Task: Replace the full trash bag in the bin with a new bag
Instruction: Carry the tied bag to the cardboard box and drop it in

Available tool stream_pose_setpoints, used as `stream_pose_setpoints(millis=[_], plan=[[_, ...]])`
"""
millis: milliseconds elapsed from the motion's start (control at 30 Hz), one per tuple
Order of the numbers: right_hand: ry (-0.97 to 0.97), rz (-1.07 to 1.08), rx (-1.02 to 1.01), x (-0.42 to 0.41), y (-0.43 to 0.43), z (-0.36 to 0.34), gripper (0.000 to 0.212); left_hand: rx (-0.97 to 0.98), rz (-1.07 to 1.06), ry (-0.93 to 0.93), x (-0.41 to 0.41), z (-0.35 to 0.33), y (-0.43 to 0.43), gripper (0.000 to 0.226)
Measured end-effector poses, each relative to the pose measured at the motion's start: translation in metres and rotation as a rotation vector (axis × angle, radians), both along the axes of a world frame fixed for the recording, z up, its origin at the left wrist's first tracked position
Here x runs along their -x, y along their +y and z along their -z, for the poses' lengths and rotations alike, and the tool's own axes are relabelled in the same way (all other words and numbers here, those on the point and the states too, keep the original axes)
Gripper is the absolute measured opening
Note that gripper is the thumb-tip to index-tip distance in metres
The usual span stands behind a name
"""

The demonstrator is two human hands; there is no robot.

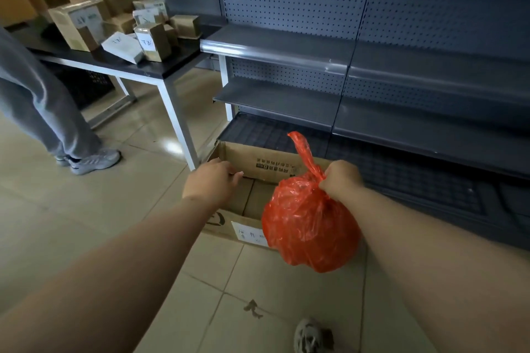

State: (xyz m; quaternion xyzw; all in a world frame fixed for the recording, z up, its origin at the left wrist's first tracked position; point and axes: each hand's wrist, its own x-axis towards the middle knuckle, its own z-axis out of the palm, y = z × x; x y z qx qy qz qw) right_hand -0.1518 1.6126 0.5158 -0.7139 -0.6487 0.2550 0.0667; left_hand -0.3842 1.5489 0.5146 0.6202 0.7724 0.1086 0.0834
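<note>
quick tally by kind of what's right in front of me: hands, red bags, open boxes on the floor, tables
hands: 2, left hand and right hand
red bag: 1
open box on the floor: 1
table: 1
total: 5

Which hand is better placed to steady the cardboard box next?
Left. The left hand holds nothing and sits at the left rim of the cardboard box. The right hand grips the twisted neck of the red bag, so it likely can't help.
</note>
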Motion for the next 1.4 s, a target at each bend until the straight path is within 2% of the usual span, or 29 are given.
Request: stream_pose_setpoints(millis=[233, 433, 567, 733, 833, 1133, 1400], plan=[[-0.017, -0.062, 0.032, 0.01, 0.101, 0.033, 0.011, 0.018, -0.034, -0.054, 0.005, 0.024, 0.103, 0.031], [-0.024, -0.048, 0.062, 0.015, 0.168, 0.063, 0.023, 0.066, -0.064, -0.083, 0.009, 0.055, 0.165, 0.029], [-0.001, -0.035, 0.096, 0.024, 0.2, 0.084, 0.019, 0.084, -0.064, -0.095, 0.014, 0.073, 0.194, 0.03], [0.046, -0.029, 0.22, 0.03, 0.229, 0.104, 0.027, 0.16, -0.057, -0.11, 0.02, 0.089, 0.221, 0.032], [0.04, 0.014, 0.217, 0.033, 0.234, 0.11, 0.032, 0.203, -0.026, -0.1, 0.025, 0.096, 0.232, 0.031], [0.016, 0.067, 0.197, 0.024, 0.243, 0.088, 0.033, 0.186, 0.116, -0.089, 0.02, 0.079, 0.274, 0.029], [-0.015, 0.148, 0.117, -0.002, 0.239, 0.03, 0.032, 0.131, 0.306, -0.033, -0.019, 0.024, 0.311, 0.032]])
